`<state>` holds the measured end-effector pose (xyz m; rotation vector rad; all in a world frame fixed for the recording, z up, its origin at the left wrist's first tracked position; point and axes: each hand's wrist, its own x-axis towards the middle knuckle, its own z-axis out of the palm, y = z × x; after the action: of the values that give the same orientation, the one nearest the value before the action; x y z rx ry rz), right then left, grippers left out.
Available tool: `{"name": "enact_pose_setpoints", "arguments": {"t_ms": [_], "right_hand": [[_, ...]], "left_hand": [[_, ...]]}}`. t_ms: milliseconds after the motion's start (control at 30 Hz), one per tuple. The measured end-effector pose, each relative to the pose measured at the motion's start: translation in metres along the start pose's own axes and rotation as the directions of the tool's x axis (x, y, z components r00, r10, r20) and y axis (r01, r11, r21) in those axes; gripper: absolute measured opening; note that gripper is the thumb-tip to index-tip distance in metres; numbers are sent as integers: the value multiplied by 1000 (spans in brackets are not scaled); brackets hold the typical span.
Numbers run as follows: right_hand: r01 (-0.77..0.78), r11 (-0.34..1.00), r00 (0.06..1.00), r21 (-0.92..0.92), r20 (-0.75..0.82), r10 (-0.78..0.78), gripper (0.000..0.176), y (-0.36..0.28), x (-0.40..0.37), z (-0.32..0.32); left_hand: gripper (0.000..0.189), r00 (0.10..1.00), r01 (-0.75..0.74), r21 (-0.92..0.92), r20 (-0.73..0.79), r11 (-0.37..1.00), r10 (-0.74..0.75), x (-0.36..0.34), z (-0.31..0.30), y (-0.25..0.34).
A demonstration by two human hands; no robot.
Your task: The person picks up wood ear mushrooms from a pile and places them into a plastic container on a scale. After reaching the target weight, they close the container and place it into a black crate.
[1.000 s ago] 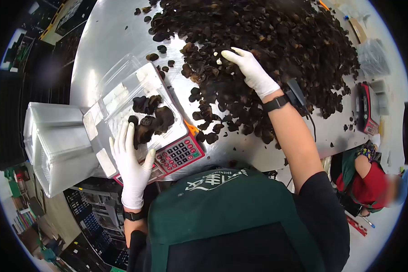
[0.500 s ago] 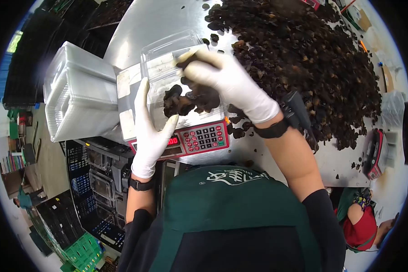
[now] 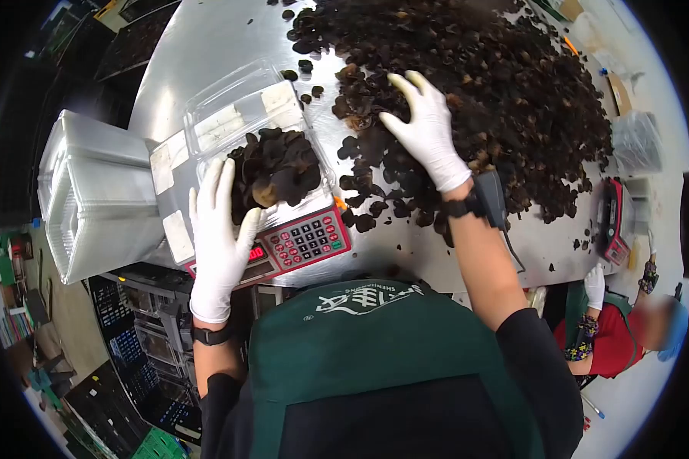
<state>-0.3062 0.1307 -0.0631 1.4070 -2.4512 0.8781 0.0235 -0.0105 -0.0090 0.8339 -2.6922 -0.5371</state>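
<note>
At the far left a stack of clear trays (image 3: 92, 199) lies on its side at the edge of the steel tabletop (image 3: 199, 53). Just beside it the gloved left hand (image 3: 218, 229) lies flat against the near left side of the clear container (image 3: 230, 126). Its fingers (image 3: 210, 191) are straight and nearly together with the thumb set apart, and they grip nothing. The container sits open on the red-faced scale (image 3: 306, 241), its lid tipped back, and a heap of dark fungus pieces (image 3: 275, 164) fills its near half up to the rim.

The container looks like thin, springy plastic that would slide or tip easily, so a flat palm against its wall seems the safest way to steady it. Squeezing would likely buckle it.

To the right, the gloved right hand (image 3: 425, 130) rests on the near edge of the big pile (image 3: 513, 84) of the same curled dark pieces. Its fingers (image 3: 406, 84) are spread wide and not closed on anything. The pieces look dry, light and brittle, and they appear loose rather than stuck together. A soft, cupped scoop from underneath would probably hold more of them than a pinch, which may crumble the edges.

Further right, a second scale (image 3: 612, 222) stands at the tabletop's edge, and a co-worker (image 3: 612, 336) in red is below it.
</note>
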Motion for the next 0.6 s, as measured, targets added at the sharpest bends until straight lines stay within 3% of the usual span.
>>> {"name": "enact_pose_setpoints", "arguments": {"t_ms": [33,100,133,233,267,300,467,500,567,600], "right_hand": [[-29,977,999,-214,-22,24,57,31,-11,4],[-44,936,998,-350,27,57,51,78,-44,16],[-28,967,999,-255,26,36,46,82,-48,12],[-39,999,999,-10,7,39,27,103,-57,8],[-52,999,999,-14,16,52,23,113,-59,10],[-65,998,998,-20,24,65,18,121,-61,13],[-132,986,987,100,103,121,18,124,-44,2],[-181,976,970,125,185,156,24,121,-43,0],[59,998,979,31,192,-64,29,80,-46,-4],[40,999,973,16,227,-43,34,57,-52,-3]], "left_hand": [[70,999,-5,-91,-50,996,0,1,0,0],[66,988,41,-198,-136,979,-69,3,-11,3],[63,970,23,-122,-237,992,-52,4,-14,-4],[56,886,122,-303,-395,945,-241,4,-31,-22],[53,863,136,-382,-407,914,-298,3,-36,-27],[53,860,144,-347,-418,927,-291,3,-41,-32],[54,848,138,-254,-468,957,-247,-6,-57,-49],[54,846,139,-253,-472,957,-247,-7,-57,-49],[53,830,229,-274,-448,934,-334,-9,-55,-45],[53,839,199,-267,-451,943,-305,-11,-53,-47]]}}
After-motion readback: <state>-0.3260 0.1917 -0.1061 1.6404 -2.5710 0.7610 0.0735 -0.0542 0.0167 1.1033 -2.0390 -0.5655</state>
